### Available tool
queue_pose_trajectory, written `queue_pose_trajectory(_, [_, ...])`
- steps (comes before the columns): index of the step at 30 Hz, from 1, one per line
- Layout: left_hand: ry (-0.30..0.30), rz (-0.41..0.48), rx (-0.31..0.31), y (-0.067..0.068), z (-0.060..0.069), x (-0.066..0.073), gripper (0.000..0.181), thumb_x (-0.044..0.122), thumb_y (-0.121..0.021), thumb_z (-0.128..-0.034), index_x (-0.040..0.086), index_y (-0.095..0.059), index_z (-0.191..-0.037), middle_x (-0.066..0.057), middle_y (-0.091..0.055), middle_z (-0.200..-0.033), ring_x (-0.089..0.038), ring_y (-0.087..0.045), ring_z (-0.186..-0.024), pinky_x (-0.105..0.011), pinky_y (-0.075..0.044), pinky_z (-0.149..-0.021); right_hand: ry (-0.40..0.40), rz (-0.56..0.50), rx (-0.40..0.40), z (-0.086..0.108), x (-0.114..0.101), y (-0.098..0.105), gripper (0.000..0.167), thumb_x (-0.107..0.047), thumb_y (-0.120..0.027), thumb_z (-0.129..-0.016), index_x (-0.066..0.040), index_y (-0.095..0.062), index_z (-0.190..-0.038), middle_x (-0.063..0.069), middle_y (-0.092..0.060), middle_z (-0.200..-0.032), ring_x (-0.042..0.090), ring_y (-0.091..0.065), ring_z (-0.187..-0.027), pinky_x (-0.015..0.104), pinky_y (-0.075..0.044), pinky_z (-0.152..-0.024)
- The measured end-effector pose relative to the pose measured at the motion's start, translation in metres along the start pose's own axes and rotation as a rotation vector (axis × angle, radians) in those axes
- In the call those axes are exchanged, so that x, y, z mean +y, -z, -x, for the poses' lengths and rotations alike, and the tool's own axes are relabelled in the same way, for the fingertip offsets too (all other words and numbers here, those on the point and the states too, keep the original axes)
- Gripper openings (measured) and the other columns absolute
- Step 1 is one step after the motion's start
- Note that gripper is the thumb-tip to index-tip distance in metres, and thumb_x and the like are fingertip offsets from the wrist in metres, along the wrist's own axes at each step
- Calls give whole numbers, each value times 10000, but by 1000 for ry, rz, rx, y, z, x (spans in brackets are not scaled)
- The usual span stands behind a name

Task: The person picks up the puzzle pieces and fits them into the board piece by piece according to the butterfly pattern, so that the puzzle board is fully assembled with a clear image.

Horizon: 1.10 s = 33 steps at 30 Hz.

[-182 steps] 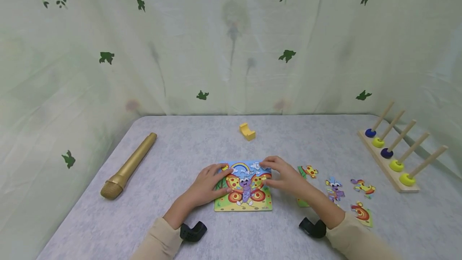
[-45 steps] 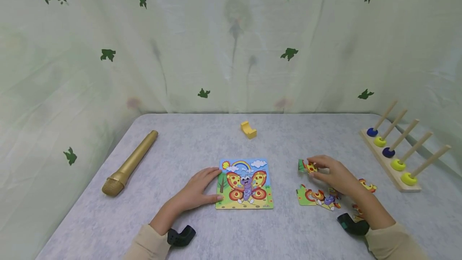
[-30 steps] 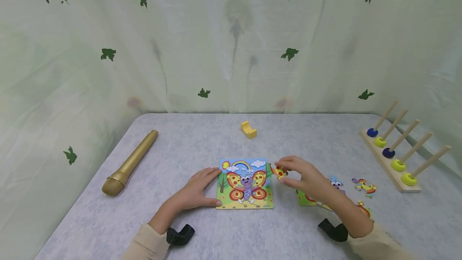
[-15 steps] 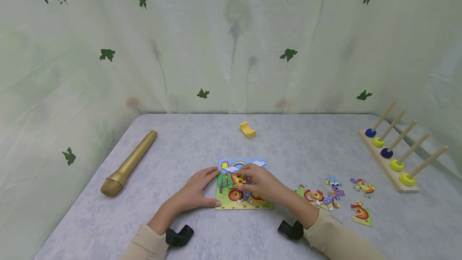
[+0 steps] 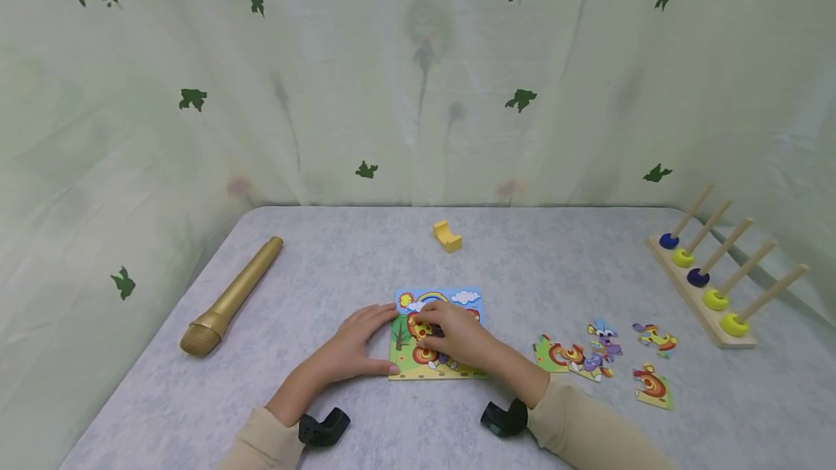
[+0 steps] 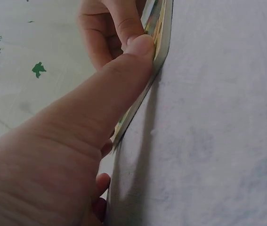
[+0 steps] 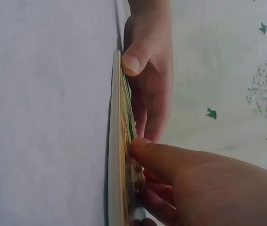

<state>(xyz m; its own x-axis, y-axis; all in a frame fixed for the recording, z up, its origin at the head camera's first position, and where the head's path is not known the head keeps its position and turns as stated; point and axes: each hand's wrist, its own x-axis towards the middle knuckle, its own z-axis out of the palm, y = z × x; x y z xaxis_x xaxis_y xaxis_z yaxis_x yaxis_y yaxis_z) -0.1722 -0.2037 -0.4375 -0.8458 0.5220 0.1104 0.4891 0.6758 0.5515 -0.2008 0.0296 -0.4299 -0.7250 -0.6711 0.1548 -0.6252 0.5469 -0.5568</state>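
A square butterfly puzzle board (image 5: 437, 374) lies flat on the table in the head view. My left hand (image 5: 349, 343) rests along its left edge, the thumb on the near-left corner and the other fingers fairly straight at the far-left side. Over the board, my right hand (image 5: 457, 332) pinches a pizza-patterned puzzle piece (image 5: 420, 328) at the butterfly's left wing. The hand hides part of that piece and the board's middle. In the right wrist view, the right thumb (image 7: 145, 146) is low over the board's face. The left wrist view shows the left thumb (image 6: 135, 52) pressing the board's edge.
Several loose puzzle pieces lie right of the board, among them a purple butterfly-head piece (image 5: 605, 339) and a red-swirl piece (image 5: 653, 386). A gold microphone (image 5: 231, 296) is at left, a yellow block (image 5: 447, 236) behind, and a wooden peg stand (image 5: 708, 289) at far right.
My right hand has picked up the pizza-patterned piece from the group at right and carried it left onto the board. The left hand slid back to the board's left edge and stays there.
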Motion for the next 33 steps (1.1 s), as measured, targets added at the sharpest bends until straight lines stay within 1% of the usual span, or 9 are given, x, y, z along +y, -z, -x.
queue_pose_trajectory(3, [-15, -1, -1, 0, -1, 0, 816, 531, -692, -695, 135, -412, -1351, -65, -322, -1413, -323, -224, -1289, -532, -157, -1005, 0, 34, 20, -2, -1, -3, 376, -232, -664, -823, -80, -611, -1162, 34, -530, -1113, 155, -511, -998, 284, -444, -801])
queue_pose_trajectory(5, [-24, -5, -2, -1, -1, -1, 775, 531, -687, -700, 171, -435, -1338, -58, -320, -1414, -321, -226, -1288, -532, -155, -1004, -15, 27, 27, -2, -1, -4, 371, -237, -672, -815, -90, -619, -1151, 17, -524, -1101, 140, -508, -979, 264, -442, -785])
queue_pose_trajectory(9, [-31, -16, -6, -1, -1, -1, 715, 542, -675, -706, 228, -468, -1315, -53, -316, -1415, -326, -222, -1288, -539, -154, -1002, -37, -36, 27, -3, 1, -6, 359, -234, -673, -815, -97, -623, -1143, 0, -502, -1097, 132, -491, -974, 259, -434, -790])
queue_pose_trajectory(15, [-17, -9, -19, 0, 0, -1, 712, 550, -671, -706, 237, -473, -1313, -50, -304, -1423, -331, -205, -1295, -552, -148, -999, -74, -165, -1, -2, 4, -3, 350, -211, -647, -838, -113, -600, -1171, 2, -457, -1170, 153, -463, -1041, 307, -421, -837])
queue_pose_trajectory(19, [-14, -11, -23, 0, 0, -2, 718, 564, -661, -706, 236, -470, -1315, -47, -301, -1425, -333, -199, -1296, -553, -146, -1000, -70, -159, -42, -1, 3, 1, 380, -234, -635, -847, -107, -571, -1200, 23, -432, -1215, 173, -444, -1078, 325, -416, -852])
queue_pose_trajectory(23, [-22, -17, -20, -1, -1, -3, 719, 574, -656, -704, 246, -468, -1315, -40, -304, -1424, -336, -200, -1296, -545, -144, -1004, -72, -195, -112, 4, 0, 13, 463, -280, -624, -853, -94, -511, -1261, 50, -402, -1269, 194, -409, -1134, 367, -391, -889])
queue_pose_trajectory(26, [-23, -22, -20, -2, -1, -3, 721, 584, -649, -703, 252, -465, -1316, -33, -303, -1424, -336, -199, -1296, -544, -143, -1005, -82, -237, -135, 11, -1, 27, 525, -320, -620, -849, -107, -463, -1302, 38, -391, -1293, 200, -420, -1132, 380, -397, -880])
queue_pose_trajectory(28, [-21, -25, -20, -2, -1, -3, 727, 593, -645, -701, 253, -464, -1317, -30, -300, -1425, -331, -200, -1297, -541, -142, -1007, -80, -248, -118, 19, -3, 38, 546, -329, -628, -840, -118, -445, -1310, 21, -397, -1292, 205, -430, -1128, 388, -402, -879])
queue_pose_trajectory(33, [-8, -27, -24, -1, -1, -2, 742, 598, -650, -691, 248, -464, -1318, -25, -293, -1430, -319, -194, -1301, -526, -134, -1016, -59, -233, 0, 49, 1, 71, 560, -259, -673, -813, -138, -439, -1308, -9, -423, -1288, 219, -427, -1135, 448, -394, -894])
